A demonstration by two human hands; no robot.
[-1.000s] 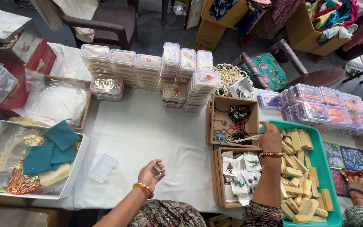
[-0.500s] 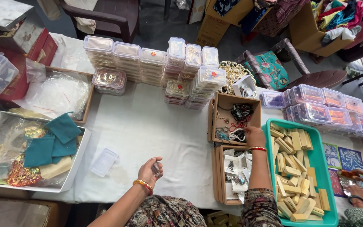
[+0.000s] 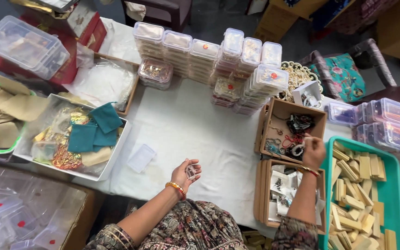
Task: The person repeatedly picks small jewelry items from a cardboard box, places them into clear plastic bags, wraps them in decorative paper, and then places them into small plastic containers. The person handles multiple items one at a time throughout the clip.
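The left hand is resting palm up over the white tablecloth, fingers curling loosely around a small clear plastic box. The right hand is reaching into the upper cardboard box, fingertips pinching something small and pale beside a white ring; what exactly it is gripping I cannot tell. A green tray of tan pouches is sitting just beside that wrist.

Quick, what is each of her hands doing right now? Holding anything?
Left hand: palm up, cupped around a small clear plastic case.
Right hand: reaching into the cardboard box, pinching a small white piece.
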